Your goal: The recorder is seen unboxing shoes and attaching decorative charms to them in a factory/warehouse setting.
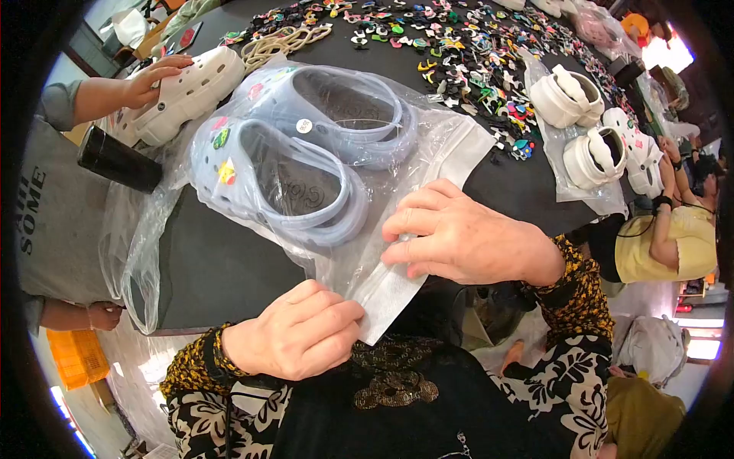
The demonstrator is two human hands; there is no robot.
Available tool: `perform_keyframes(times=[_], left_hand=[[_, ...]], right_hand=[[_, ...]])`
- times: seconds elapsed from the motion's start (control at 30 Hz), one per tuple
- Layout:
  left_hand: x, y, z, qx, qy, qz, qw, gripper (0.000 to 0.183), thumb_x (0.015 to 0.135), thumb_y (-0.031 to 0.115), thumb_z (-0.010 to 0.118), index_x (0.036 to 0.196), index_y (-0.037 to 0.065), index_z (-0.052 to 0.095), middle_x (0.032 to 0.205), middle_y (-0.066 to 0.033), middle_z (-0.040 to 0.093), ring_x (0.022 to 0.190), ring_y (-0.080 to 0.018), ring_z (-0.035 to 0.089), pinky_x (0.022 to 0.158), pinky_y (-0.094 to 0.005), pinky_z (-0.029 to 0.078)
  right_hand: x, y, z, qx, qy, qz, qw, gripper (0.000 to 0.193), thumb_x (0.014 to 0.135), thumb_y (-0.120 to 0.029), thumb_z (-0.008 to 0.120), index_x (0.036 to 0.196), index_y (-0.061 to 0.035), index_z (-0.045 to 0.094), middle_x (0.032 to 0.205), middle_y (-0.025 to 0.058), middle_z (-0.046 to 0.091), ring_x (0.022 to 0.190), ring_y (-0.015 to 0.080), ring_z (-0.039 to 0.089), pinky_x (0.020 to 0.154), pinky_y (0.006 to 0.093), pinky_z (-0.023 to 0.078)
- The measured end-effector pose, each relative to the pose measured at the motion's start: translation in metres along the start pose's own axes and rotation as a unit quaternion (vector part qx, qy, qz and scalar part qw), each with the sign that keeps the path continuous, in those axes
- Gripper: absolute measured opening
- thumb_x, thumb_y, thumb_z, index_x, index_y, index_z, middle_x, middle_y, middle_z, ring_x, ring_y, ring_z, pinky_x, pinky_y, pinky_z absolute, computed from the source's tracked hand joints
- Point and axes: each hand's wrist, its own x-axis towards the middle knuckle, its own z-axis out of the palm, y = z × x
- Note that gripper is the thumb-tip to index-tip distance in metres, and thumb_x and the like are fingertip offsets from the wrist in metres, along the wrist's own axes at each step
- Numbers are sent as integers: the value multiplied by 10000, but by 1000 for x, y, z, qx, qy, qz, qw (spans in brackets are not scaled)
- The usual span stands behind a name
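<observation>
A pair of pale blue clogs [206, 172] lies inside a clear plastic bag [413, 172] on the black table. Small charms sit on their toes, and one clog carries a round white sticker. The bag's opening, with a whitish band along it, faces me. My left hand [302, 333] is closed on the near left end of this band. Further right, my right hand [466, 233] pinches the same band, fingers bent over it. The clogs' heel straps point toward my hands without touching them.
Loose colourful shoe charms [459, 46] cover the far table [222, 260], beside tan cord loops [287, 44]. White clogs [566, 96] stand at right. A co-worker's hand [157, 80] rests on a white clog [195, 88] at left, near a black cylinder [118, 159]. Another person works at far right.
</observation>
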Motion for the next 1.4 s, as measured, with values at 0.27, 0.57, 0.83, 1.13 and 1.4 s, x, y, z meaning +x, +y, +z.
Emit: perform_keyframes(times=[0.27,0.57,0.83,1.13,1.4], left_hand=[[1,-3,2,-1,26,38,999,283,608,72,720,841,-25,592,914,-144,609,734,-224,589,608,-320,461],[10,-1,7,-21,44,-182,982,260,731,114,769,887,1,594,889,-119,595,715,-257,577,623,-348,459],[15,-8,19,-8,9,-249,968,211,748,85,739,878,15,587,783,-108,564,680,-290,580,591,-366,466],[15,-7,18,-74,39,-250,965,135,752,13,677,817,27,560,705,-102,531,567,-297,559,504,-380,458],[16,-7,17,-117,52,-283,951,86,775,-10,643,815,9,569,719,-115,540,570,-304,565,505,-372,456]], right_hand=[[5,3,4,-36,52,-3,998,147,757,-145,684,845,-109,572,889,28,546,923,236,517,861,371,387],[6,3,3,-30,75,-8,997,188,716,-117,680,857,-89,560,882,38,539,923,238,526,868,373,389],[8,-1,0,-57,82,-14,995,197,712,-110,679,863,-77,558,889,51,536,925,247,526,873,377,385],[4,3,-4,28,82,14,996,129,775,-127,678,862,-79,596,886,42,560,923,233,536,883,370,373],[4,-2,-3,2,59,19,998,115,782,-124,671,868,-80,609,887,43,565,920,236,533,873,373,376]])
